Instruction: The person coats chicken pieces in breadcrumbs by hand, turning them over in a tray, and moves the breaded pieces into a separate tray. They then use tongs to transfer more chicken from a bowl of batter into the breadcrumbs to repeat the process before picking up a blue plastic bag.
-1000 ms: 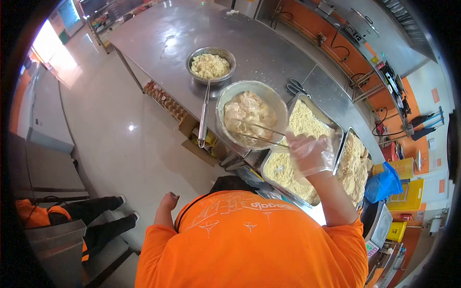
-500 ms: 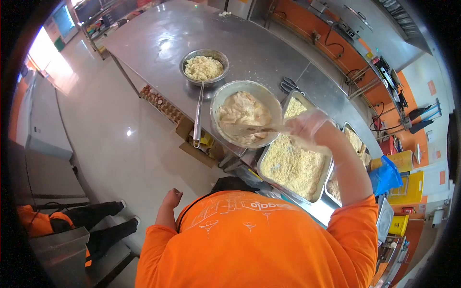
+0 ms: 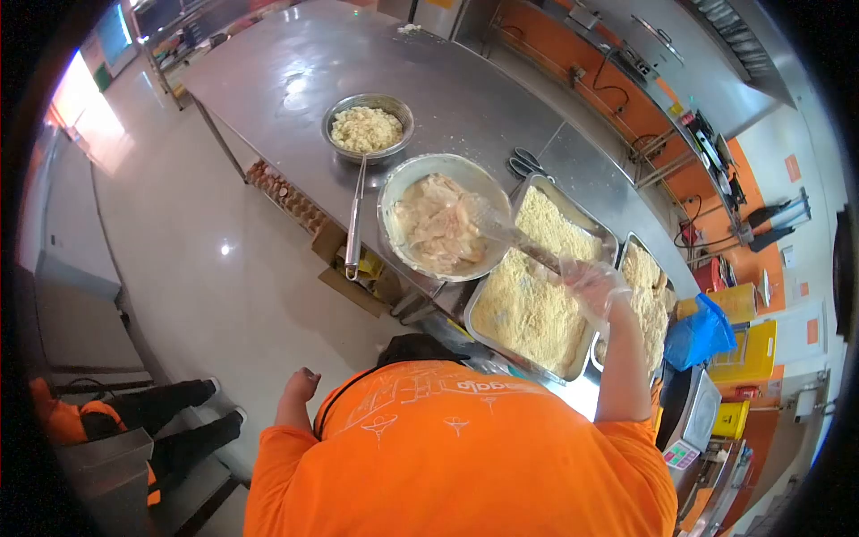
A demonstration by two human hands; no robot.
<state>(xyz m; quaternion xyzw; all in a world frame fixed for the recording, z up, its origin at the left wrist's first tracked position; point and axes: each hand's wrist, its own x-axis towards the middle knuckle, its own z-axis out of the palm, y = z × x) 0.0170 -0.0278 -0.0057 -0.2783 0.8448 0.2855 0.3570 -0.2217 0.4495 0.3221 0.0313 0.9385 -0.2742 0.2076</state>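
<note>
My right hand [image 3: 598, 288], in a clear plastic glove, is closed around the handle of a spatula [image 3: 535, 251]. The spatula's wide head reaches over the right side of a round metal bowl [image 3: 386, 234]. Pale, wet pieces of raw meat [image 3: 440, 219] lie in this bowl in a whitish liquid. Below my right hand and to its left is a rectangular metal tray [image 3: 617, 246] of yellowish crumbs [image 3: 528, 313]. My left hand [image 3: 301, 385] hangs bare beside my body, away from the table, fingers curled with nothing visible in them.
A long-handled strainer [image 3: 355, 215] of crumbs rests over a bowl on the steel table [image 3: 259, 98]. Black scissors [image 3: 526, 164] lie behind the crumb tray. A second tray [image 3: 637, 240] holds coated pieces. A blue bag [image 3: 702, 333] and a scale [image 3: 689, 438] are at right. Another person's legs [image 3: 192, 412] show at lower left.
My right hand has moved right and down, drawing the spatula toward the bowl's right rim. The meat in the bowl looks shifted. My left hand stays low at my side.
</note>
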